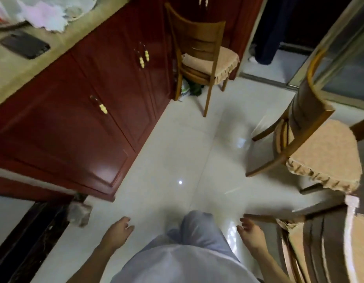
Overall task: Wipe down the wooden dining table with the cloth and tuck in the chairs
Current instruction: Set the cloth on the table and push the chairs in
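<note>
— Where the counter (15,72) runs along the far left, what lies on it?

— A dark phone (25,46), lying flat. Beyond it is some pale crumpled fabric (44,16), pinkish-white. Whether that is the wiping cloth I cannot tell. Under the counter stands a red cabinet (75,123) with pale handles on its doors.

— And the left hand?

— The left hand (119,229) hangs low at the near left over the white tiled floor (177,150), fingers loosely curled, holding nothing.

— Then the chairs?

— The far chair (199,48) stands just beside the cabinet's far end, with its backrest to the left and a tan frilled cushion on the seat.

— The right hand?

— The right hand (249,233) is low at the near right. Its fingers are slack and slightly spread, and it grips nothing. The fingertips lie just beside the end of a wooden rail of the near chair (320,248), which is blurred and only partly in view. I cannot tell whether they touch it.

— Anything further right?

— The middle chair (311,144), with the same tan cushion, stands on open floor at the right, well apart from the far chair.
</note>
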